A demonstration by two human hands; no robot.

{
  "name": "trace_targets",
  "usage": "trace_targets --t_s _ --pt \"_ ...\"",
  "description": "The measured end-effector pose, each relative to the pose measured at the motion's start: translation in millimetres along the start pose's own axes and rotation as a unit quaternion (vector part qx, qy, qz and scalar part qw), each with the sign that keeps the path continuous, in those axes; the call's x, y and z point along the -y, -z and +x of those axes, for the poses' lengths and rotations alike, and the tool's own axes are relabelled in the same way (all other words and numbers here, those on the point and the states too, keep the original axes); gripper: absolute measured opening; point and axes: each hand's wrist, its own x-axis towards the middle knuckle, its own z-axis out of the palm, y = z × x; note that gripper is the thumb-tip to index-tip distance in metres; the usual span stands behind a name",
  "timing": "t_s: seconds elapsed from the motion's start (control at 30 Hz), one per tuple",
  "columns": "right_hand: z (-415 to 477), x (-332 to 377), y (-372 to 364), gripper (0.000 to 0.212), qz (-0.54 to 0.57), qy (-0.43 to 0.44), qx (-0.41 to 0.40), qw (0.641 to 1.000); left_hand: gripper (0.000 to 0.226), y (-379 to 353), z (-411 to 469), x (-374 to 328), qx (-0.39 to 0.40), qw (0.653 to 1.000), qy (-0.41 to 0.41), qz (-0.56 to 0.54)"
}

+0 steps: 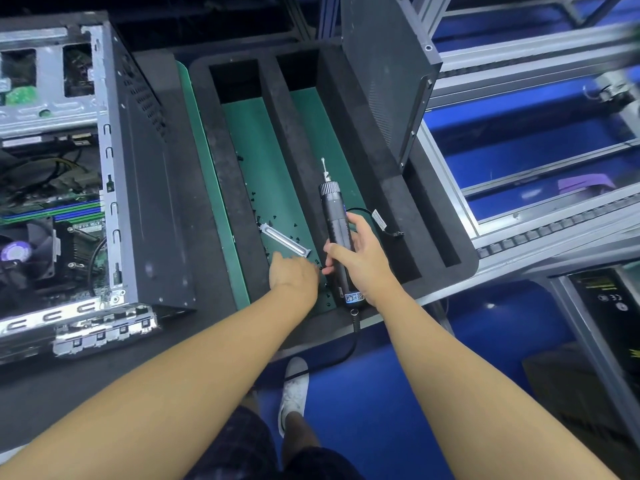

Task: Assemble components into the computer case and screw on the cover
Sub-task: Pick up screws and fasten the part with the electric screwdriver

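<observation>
The right hand [363, 268] grips the screwdriver [337, 223] over the tray [298, 157]. The left hand [294, 271] is among the little screws [273, 218], maybe pinching one; I cannot tell. Pick just one. The open case [138, 202] sits left.

Computer case [145, 202] lies left of tray [294, 150] (screws [273, 218], probably, inside).

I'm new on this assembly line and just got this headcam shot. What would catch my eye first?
The right hand grips a black electric screwdriver, bit pointing away, over the foam tray's right compartment. The left hand reaches into the left compartment among scattered small black screws, beside a silver slot bracket. At left sits the open computer case; a dark side panel stands upright at the tray's far right.
</observation>
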Motion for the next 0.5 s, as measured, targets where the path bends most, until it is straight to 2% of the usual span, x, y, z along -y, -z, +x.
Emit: trace_targets --t_s 0.17,0.3,0.4,0.5 --pt "-2.4 2.6 -0.3 0.059 0.003 -0.001 0.001 1.000 0.033 29.1 -8.2 29.4 0.009 0.998 -0.060 -0.013" --pt "-2.7 3.9 -0.9 0.061 0.009 -0.003 0.002 1.000 0.029 59.8 -13.8 48.0 0.116 0.986 -0.116 0.002" --pt "-2.6 3.4 -0.9 0.062 0.015 -0.005 0.001 1.000 0.023 62.2 -8.7 49.0 0.163 0.975 -0.152 0.012" --pt "-1.7 2.8 -0.2 0.062 0.021 -0.006 0.002 1.000 0.037 48.2 -2.6 44.4 0.205 0.959 -0.198 0.015"
